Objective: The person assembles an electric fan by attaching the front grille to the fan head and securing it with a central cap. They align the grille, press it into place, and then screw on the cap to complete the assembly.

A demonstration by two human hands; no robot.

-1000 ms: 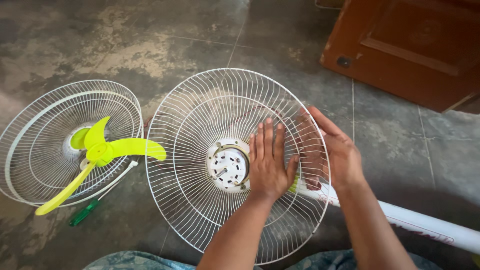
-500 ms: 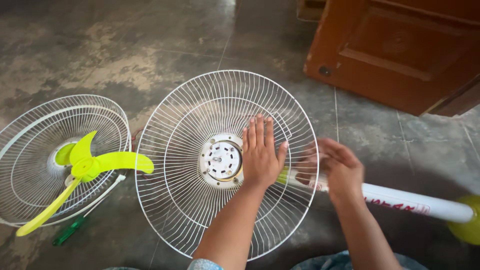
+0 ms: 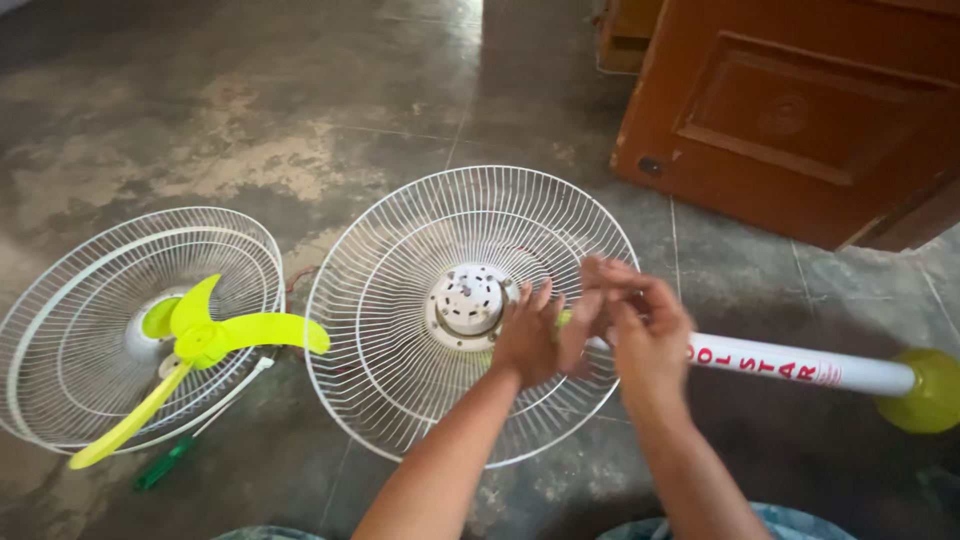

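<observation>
A: Where are we now?

B: We're seating the rear wire guard (image 3: 400,340) on the fan's motor hub (image 3: 468,303), by our reading. It lies on the floor (image 3: 250,120), tilted up on the white pole (image 3: 790,368).

A: And our hands?

B: Our left hand (image 3: 535,340) lies partly curled on the guard's wires beside the hub, gripping nothing. Our right hand (image 3: 640,335) is at the guard's rim above the pole; it's blurred, so we can't tell its grip.

A: Next?

B: Likely the guard wants squaring on the hub. The green blade (image 3: 205,340) waits in the front guard (image 3: 70,330), a screwdriver (image 3: 165,462) just beside it.
</observation>
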